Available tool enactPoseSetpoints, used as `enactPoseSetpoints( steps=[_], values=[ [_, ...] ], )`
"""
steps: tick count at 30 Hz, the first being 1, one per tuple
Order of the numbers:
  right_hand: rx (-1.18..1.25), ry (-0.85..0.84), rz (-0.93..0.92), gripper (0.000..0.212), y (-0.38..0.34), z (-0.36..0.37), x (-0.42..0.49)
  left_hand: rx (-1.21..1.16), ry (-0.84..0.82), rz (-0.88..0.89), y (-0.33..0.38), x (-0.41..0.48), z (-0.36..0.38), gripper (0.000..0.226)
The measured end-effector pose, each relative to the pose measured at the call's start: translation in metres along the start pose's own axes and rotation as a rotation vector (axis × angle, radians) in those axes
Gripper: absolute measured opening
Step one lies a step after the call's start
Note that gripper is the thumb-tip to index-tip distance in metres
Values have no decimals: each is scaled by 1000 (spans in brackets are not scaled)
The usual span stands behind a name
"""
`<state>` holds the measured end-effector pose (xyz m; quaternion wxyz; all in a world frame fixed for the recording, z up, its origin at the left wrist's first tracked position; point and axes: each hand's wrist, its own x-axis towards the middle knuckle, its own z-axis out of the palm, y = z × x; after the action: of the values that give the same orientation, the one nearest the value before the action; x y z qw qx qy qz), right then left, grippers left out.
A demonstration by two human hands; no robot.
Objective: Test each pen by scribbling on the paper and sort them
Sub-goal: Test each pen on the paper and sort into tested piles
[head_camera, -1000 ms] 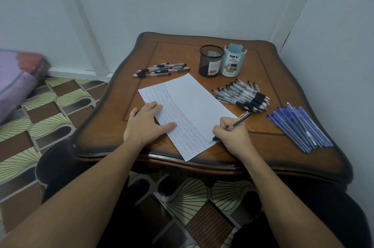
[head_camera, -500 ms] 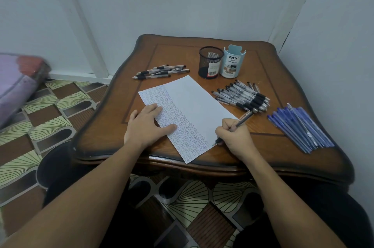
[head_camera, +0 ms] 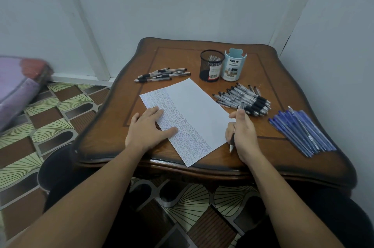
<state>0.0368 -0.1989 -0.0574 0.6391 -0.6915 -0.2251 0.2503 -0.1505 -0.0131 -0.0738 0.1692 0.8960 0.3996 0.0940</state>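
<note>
Pen (head_camera: 232, 142) gripped by right hand (head_camera: 244, 132) (tip protruding).

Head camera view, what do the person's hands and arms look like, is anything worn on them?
Both are bare. The left hand and the right hand wear no gloves, and no ring, watch or bracelet shows on the fingers or wrists. The left forearm and the right forearm are uncovered down to the picture's bottom edge, with no sleeve in view. No markings can be made out.

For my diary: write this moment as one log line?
left hand: flat on paper | right hand: holds pen | pen tip: off paper
</note>
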Motion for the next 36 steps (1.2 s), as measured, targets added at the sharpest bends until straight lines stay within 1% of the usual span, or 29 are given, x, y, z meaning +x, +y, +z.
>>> enactPoseSetpoints(
  steps=[4,7,8,10,13,15,16,18,19,21,22,25,27,31,36],
  values=[
    [89,-14,-9,35,-2,4,1,-3,-12,-6,1,0,0,90],
    [67,-39,-22,36,-3,4,3,-4,-14,-6,0,1,0,89],
    [20,-35,11,37,-4,3,5,-6,-10,-5,0,1,0,88],
    [-45,-44,131,36,-7,0,12,-14,-3,-6,0,0,0,86],
    [0,-112,263,39,-19,-3,24,-20,-8,-4,-1,0,0,88],
    [-124,-124,255,35,-32,-3,36,-19,-4,1,-1,0,0,87],
    [-256,-122,206,33,-39,-4,43,-14,0,3,-1,0,0,86],
    [-574,-123,32,33,-51,-9,60,-4,5,8,-1,0,0,85],
    [-716,-123,-52,28,-57,-13,69,-4,7,13,-1,-1,0,85],
    [-909,-99,-158,17,-68,-21,85,-14,8,21,-1,-1,-1,88],
    [-967,-77,-174,17,-73,-26,91,-17,9,22,-1,-1,-1,89],
    [-1084,-2,-174,27,-79,-39,109,-10,21,24,-2,0,0,92],
    [-1155,3,-149,32,-77,-46,117,1,35,25,-3,1,1,94],
    [-1290,-74,-75,26,-70,-50,125,14,52,38,-3,0,1,94],
    [-1304,-87,-67,26,-68,-50,126,-24,112,42,0,-2,0,94]
  ],
)
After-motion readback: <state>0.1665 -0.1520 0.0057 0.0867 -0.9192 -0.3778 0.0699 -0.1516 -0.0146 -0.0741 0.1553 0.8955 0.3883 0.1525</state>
